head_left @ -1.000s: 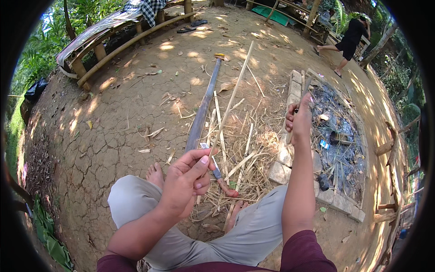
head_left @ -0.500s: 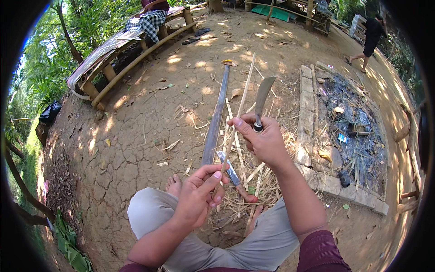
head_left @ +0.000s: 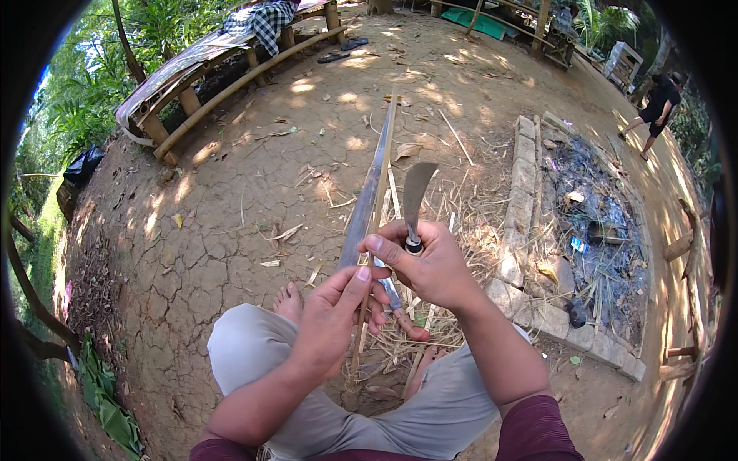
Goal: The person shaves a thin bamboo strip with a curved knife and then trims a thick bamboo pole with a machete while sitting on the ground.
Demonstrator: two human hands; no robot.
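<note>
A long thin bamboo strip points away from me, its near end hanging below my left hand. That hand is closed, pinching the strip between thumb and fingers. Just beyond it, my right hand grips the handle of a curved sickle knife, blade up, while its thumb and forefinger meet at the strip. The blade stands to the right of the strip, apart from it. Beneath my hands, a second knife with a brown handle lies on shavings, its blade partly hidden. A long dark split pole lies on the ground ahead.
Pale shavings litter the ground between my feet and a brick-edged fire pit with ash at right. A bamboo bench with a checked cloth stands far left. A person in black is at the far right.
My right hand has come down and nearer to my left, bringing the sickle knife lower. The strip reaches farther below my left hand. The person at far right has changed stance.
</note>
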